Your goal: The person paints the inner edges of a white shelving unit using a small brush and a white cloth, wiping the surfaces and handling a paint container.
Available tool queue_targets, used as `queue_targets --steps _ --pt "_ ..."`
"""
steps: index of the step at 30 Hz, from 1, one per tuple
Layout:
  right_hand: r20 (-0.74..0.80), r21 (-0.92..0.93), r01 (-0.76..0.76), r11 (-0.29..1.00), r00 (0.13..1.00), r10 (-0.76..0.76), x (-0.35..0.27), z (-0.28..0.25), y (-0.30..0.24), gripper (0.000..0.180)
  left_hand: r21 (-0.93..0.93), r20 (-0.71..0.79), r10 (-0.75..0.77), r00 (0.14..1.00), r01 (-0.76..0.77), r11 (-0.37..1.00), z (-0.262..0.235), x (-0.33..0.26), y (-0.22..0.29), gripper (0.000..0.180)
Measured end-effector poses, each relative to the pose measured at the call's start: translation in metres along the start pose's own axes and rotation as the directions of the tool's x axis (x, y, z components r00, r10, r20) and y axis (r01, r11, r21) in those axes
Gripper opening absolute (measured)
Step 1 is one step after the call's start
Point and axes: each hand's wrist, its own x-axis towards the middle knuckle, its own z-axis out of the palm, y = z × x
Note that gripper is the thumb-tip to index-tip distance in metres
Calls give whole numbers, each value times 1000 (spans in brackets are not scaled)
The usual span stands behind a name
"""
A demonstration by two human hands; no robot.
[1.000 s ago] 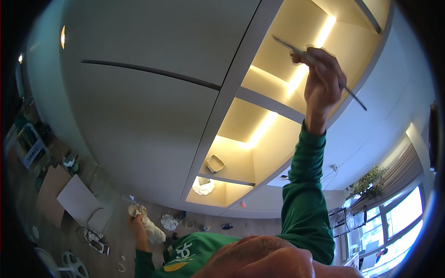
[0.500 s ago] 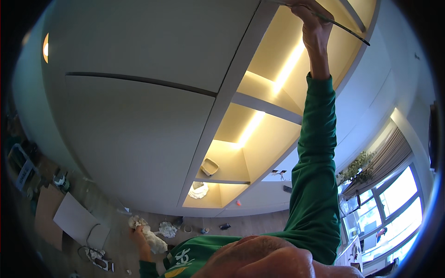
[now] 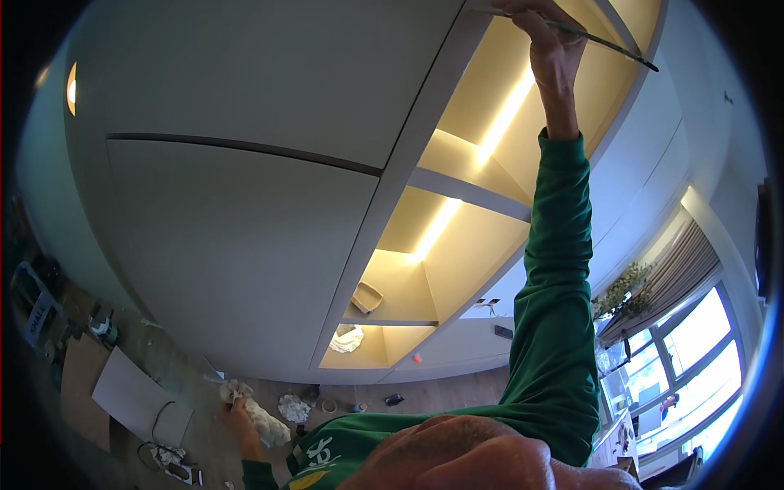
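Stretched high above me, my right hand (image 3: 549, 37) is closed around a slim, dark-handled paintbrush (image 3: 616, 47). Its pale metal end points left, at the upright edge of the cabinet frame (image 3: 426, 114); whether it touches cannot be made out. Behind that hand are the lit cream shelf compartments (image 3: 457, 106). Low down at the left, my left hand (image 3: 238, 420) grips a crumpled white rag (image 3: 268, 426), which hangs beside my green sweatshirt.
Large flat grey cabinet doors (image 3: 237, 245) fill the left. A beige tray (image 3: 367, 298) and a white bundle (image 3: 347, 338) sit in the lower compartments. Boards (image 3: 140, 398), a cable and crumpled plastic (image 3: 294, 407) lie on the floor. Windows (image 3: 698, 331) stand at right.
My right hand stays high at the frame, and the brush has tilted slightly, its dark end a little higher. The view has shifted slightly. Both hands keep their hold.
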Motion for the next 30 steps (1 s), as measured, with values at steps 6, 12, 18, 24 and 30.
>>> queue_targets --steps 6,12,18,24,30 --pt "-15 -91 -21 996 1000 20 -3 2 -5 24 -40 18 -3 1000 4 999 10 -5 9 29" --pt "-20 -130 -95 987 995 93 -5 3 -11 19 -77 34 4 999 -1 997 5 3 -6 29" --pt "-45 -56 -118 991 992 115 -4 6 -14 18 -68 23 5 1000 -4 998 1 9 -15 30" --pt "-50 -50 -89 995 995 86 -6 4 -8 19 -54 28 10 1000 -8 998 2 -1 -6 30" --pt "-7 -138 -15 990 1000 14 -8 5 -3 20 -23 23 32 999 -31 999 -3 0 -11 29"
